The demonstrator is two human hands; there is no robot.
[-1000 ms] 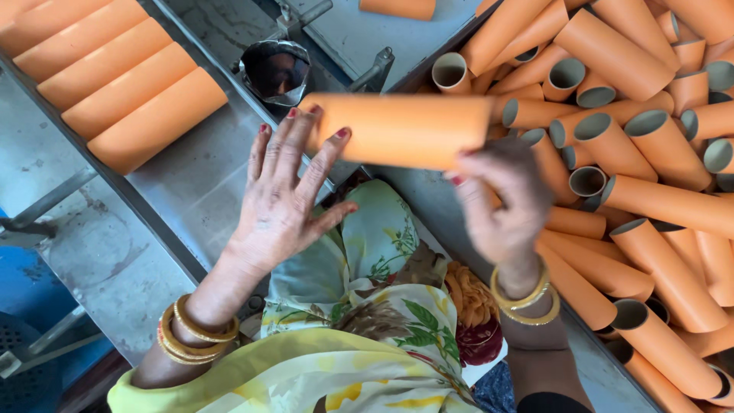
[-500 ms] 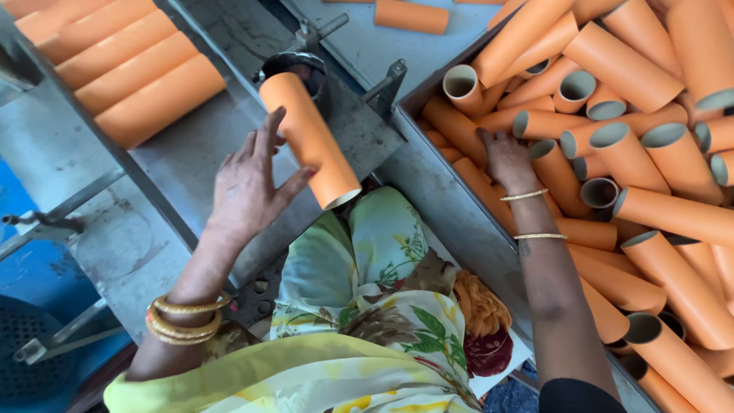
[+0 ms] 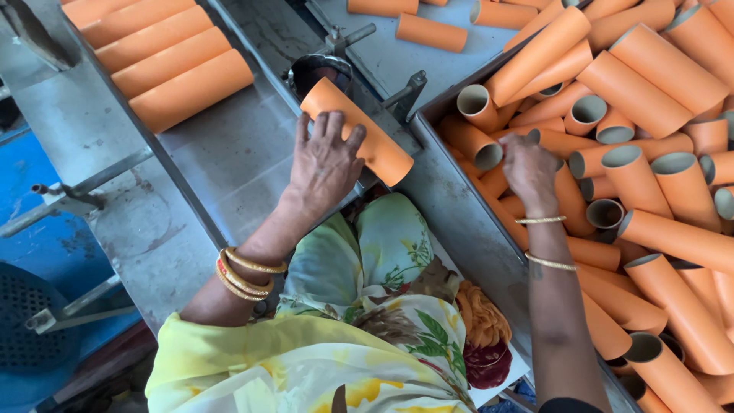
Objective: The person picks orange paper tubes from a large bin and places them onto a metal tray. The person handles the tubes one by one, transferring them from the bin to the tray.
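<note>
Left hand (image 3: 325, 164) presses flat, fingers spread, on an orange cardboard tube (image 3: 359, 134) at the steel bench (image 3: 222, 153); right hand (image 3: 531, 168) curls into the tube bin (image 3: 451, 206), grip unclear.

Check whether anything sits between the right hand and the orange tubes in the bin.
Nothing visible does. The right hand already rests on the orange tubes piled in the metal bin, while the left hand presses another tube at the machine.
</note>
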